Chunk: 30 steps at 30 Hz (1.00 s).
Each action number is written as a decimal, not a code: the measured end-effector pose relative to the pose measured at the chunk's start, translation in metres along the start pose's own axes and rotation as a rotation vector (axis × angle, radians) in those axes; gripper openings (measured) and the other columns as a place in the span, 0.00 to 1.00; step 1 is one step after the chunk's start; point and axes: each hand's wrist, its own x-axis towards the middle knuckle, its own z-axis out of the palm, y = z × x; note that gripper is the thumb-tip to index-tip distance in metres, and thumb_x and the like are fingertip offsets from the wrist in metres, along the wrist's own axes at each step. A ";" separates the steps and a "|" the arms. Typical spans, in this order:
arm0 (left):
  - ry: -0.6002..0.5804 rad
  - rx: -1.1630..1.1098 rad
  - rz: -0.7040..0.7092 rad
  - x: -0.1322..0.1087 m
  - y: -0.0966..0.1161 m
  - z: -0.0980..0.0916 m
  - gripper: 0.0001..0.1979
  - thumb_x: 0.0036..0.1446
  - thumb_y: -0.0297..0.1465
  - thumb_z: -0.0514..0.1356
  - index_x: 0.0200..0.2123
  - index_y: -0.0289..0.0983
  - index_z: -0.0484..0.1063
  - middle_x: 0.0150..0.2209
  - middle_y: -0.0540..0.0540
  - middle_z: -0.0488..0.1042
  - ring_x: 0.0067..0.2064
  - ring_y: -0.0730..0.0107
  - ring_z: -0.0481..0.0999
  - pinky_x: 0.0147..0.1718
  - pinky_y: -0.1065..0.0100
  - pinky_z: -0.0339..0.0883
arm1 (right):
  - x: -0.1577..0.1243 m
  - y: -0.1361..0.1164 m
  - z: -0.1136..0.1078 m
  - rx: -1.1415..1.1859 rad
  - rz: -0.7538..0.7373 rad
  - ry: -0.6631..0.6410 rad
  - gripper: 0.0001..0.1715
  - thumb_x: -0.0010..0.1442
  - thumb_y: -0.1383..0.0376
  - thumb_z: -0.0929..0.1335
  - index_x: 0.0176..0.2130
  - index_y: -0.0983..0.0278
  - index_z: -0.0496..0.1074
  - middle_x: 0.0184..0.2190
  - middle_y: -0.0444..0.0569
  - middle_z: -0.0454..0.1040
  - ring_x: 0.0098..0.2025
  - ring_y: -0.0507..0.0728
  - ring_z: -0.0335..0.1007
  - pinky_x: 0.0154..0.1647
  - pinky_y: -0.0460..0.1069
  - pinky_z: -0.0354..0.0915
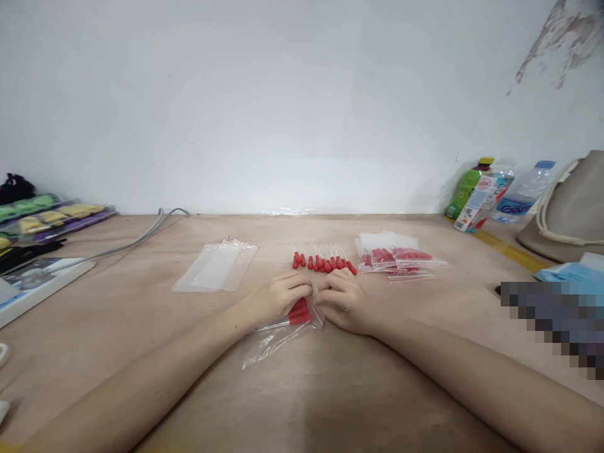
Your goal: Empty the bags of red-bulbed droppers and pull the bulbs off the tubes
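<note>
My left hand (pixel 278 297) and my right hand (pixel 343 301) meet at the middle of the wooden table (pixel 311 390), fingers curled and pinched on the top edge of a small clear zip bag (pixel 278 330). The bag holds red-capped droppers and lies slanted under my left hand. Just beyond my fingers is a row of loose droppers with red bulbs (pixel 323 262). To the right of them lies a pile of filled zip bags (pixel 399 258). A stack of empty clear bags (pixel 217 267) lies to the left.
At the far left are a power strip (pixel 33 284), a grey cable (pixel 132 242) and trays of coloured items (pixel 51 217). Bottles (pixel 491 192) lean on the wall at the back right, beside a beige bag (pixel 573 211).
</note>
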 end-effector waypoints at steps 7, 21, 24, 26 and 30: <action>-0.116 -0.039 0.112 0.005 0.002 -0.011 0.12 0.61 0.25 0.46 0.34 0.35 0.69 0.42 0.45 0.70 0.44 0.69 0.67 0.44 0.68 0.62 | 0.002 0.000 0.000 -0.150 -0.247 -0.008 0.11 0.57 0.73 0.61 0.30 0.62 0.70 0.27 0.44 0.70 0.32 0.52 0.58 0.34 0.50 0.51; 0.004 0.160 0.118 0.003 -0.009 -0.043 0.14 0.62 0.24 0.44 0.40 0.36 0.68 0.46 0.44 0.69 0.46 0.71 0.69 0.42 0.71 0.64 | 0.005 -0.006 -0.018 -0.004 -0.175 -0.309 0.04 0.52 0.67 0.64 0.31 0.64 0.68 0.31 0.46 0.71 0.37 0.54 0.59 0.38 0.52 0.52; -0.068 0.072 0.083 0.002 -0.008 -0.040 0.14 0.62 0.24 0.44 0.41 0.37 0.68 0.45 0.45 0.69 0.45 0.71 0.70 0.42 0.72 0.64 | 0.007 -0.009 -0.021 0.132 0.070 -0.355 0.07 0.55 0.65 0.63 0.33 0.63 0.70 0.29 0.45 0.70 0.35 0.53 0.60 0.38 0.51 0.53; -0.105 -0.045 0.033 0.001 -0.003 -0.033 0.13 0.62 0.26 0.44 0.41 0.37 0.67 0.43 0.45 0.70 0.42 0.71 0.70 0.40 0.71 0.65 | 0.007 -0.008 -0.018 0.199 0.241 -0.324 0.12 0.59 0.65 0.60 0.32 0.62 0.71 0.26 0.44 0.70 0.33 0.52 0.60 0.38 0.50 0.55; -0.048 -0.264 -0.229 -0.013 0.007 -0.022 0.14 0.60 0.33 0.50 0.49 0.37 0.61 0.45 0.43 0.69 0.44 0.68 0.71 0.43 0.67 0.65 | 0.004 -0.003 -0.004 0.331 0.355 -0.241 0.09 0.57 0.66 0.62 0.33 0.64 0.72 0.26 0.44 0.71 0.28 0.50 0.61 0.33 0.46 0.58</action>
